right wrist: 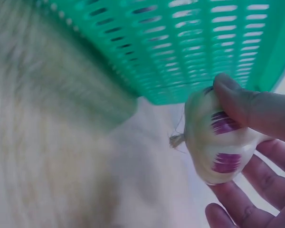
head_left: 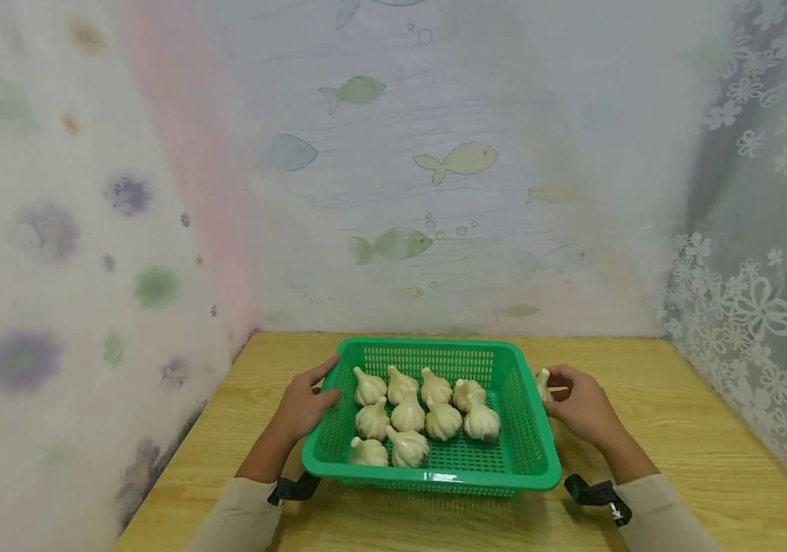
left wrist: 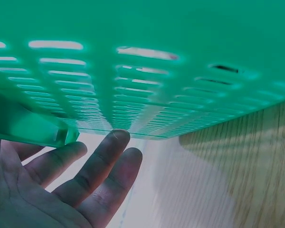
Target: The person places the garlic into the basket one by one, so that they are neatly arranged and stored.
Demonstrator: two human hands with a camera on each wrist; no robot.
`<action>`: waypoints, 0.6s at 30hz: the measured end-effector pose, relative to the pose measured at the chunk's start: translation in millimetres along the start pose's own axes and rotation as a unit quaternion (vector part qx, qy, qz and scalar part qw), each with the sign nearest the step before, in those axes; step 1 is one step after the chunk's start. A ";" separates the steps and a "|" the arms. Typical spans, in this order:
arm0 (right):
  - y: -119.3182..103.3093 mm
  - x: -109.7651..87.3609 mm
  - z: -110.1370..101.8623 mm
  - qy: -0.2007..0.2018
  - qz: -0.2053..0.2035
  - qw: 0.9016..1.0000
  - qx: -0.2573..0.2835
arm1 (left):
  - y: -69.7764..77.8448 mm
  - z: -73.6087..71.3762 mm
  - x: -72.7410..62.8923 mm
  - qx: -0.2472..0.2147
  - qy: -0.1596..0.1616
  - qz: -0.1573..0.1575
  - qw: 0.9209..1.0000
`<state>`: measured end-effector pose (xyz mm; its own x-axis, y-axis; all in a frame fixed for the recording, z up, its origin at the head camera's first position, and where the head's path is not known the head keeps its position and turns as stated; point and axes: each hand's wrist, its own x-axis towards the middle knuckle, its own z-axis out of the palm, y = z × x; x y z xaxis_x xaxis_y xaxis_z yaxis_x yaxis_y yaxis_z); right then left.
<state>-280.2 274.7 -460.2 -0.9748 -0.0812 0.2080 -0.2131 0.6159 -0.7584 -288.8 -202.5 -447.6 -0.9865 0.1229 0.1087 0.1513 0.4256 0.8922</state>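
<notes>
A green plastic basket [head_left: 434, 479] holds several whitish garlic bulbs [head_left: 408, 412] in rough rows at its left and middle. My left hand [head_left: 302, 402] holds the basket's left rim, thumb on top. In the left wrist view, other fingers [left wrist: 102, 164] extend loosely below the rim by the slotted wall. Outside the basket's right wall, my right hand [head_left: 582, 405] pinches another garlic bulb [right wrist: 218, 137] between thumb and fingers. That bulb shows purple streaks and a small root tuft in the right wrist view; in the head view the basket rim partly covers it.
The basket stands on a light wooden table [head_left: 648, 414]. Pale curtains with fish [head_left: 465, 159] and flower prints enclose the table at the back and sides. A black strap mount [head_left: 598, 493] sits at each wrist, close to the basket's front corners.
</notes>
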 end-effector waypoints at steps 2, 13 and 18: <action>-4.7 -0.8 -4.0 0.008 -0.008 1.000 0.001 | 0.3 -0.2 0.2 0.004 -0.001 0.002 1.000; -19.4 -4.2 -18.7 0.027 -0.009 0.999 -0.041 | 0.7 0.0 -0.3 0.003 -0.002 -0.002 1.000; -21.2 -4.8 -23.6 0.032 -0.015 0.999 -0.035 | 1.7 0.3 0.0 0.002 -0.002 -0.004 1.000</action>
<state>-269.5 280.4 -430.5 -0.9614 -0.0510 0.2703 -0.2340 0.6682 -0.7062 -288.6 -201.5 -446.3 -0.9873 0.1237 0.0993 0.1436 0.4302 0.8912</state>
